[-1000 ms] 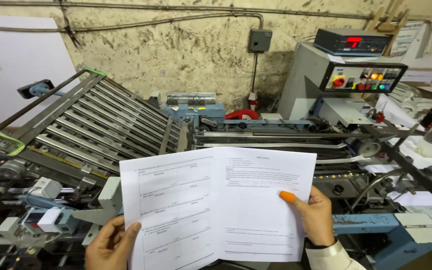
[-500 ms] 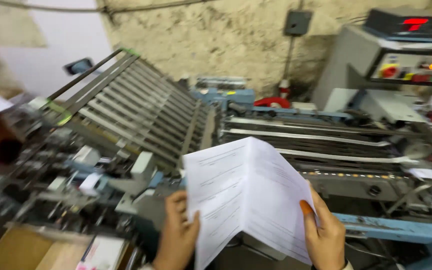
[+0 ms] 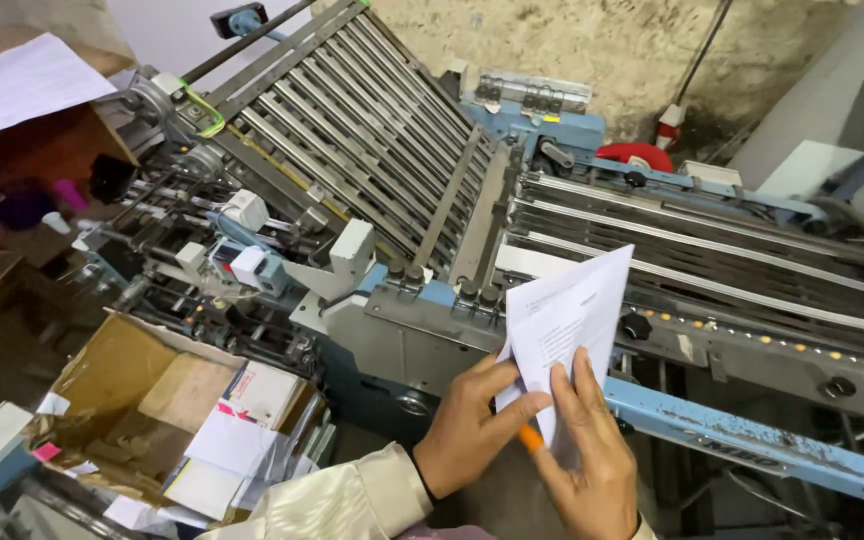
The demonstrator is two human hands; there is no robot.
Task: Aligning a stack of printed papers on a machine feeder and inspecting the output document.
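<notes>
I'm looking down on a blue and grey folding machine [image 3: 552, 250] that fills the middle of the frame, its slanted rollers [image 3: 352, 120] running to the upper left against a rough plaster wall [image 3: 572, 40]. An open cardboard box [image 3: 142, 400] of papers sits at lower left. At lower centre my left hand [image 3: 467, 425] and right hand [image 3: 587, 460] are both closed on a folded printed sheet [image 3: 567, 320]; it stands up from the grip, tilted right, in front of the machine's belts.
</notes>
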